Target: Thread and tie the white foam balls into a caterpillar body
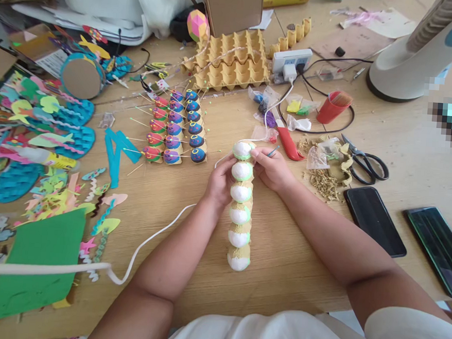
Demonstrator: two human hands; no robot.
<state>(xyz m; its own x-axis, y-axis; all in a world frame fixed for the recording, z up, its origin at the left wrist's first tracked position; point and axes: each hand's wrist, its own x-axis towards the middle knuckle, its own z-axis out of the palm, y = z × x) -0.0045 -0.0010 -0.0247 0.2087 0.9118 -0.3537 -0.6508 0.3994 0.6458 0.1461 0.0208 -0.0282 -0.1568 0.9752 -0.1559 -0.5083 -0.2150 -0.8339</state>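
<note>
A strip of egg carton (242,193) stretches toward me above the table, its row of bumps capped in white with pale green edging. My left hand (220,182) is closed around the strip's left side near the far end. At the far bump's right edge, my right hand (273,168) has its fingers pinched together, fingertips touching the bump. A thin blue stick (273,151) pokes out from between those fingers; the rest of it is hidden. Farther left stand finished-looking painted carton strips (174,129) in red, purple and blue, with pins stuck in them.
Black scissors (367,166), a dark phone (375,221) and carton scraps (323,182) lie to the right. A red-handled knife (290,143) and red cup (333,107) are farther back. A white cable (155,231) crosses the left. Paper cutouts (49,198) and green sheet (37,259) crowd that side.
</note>
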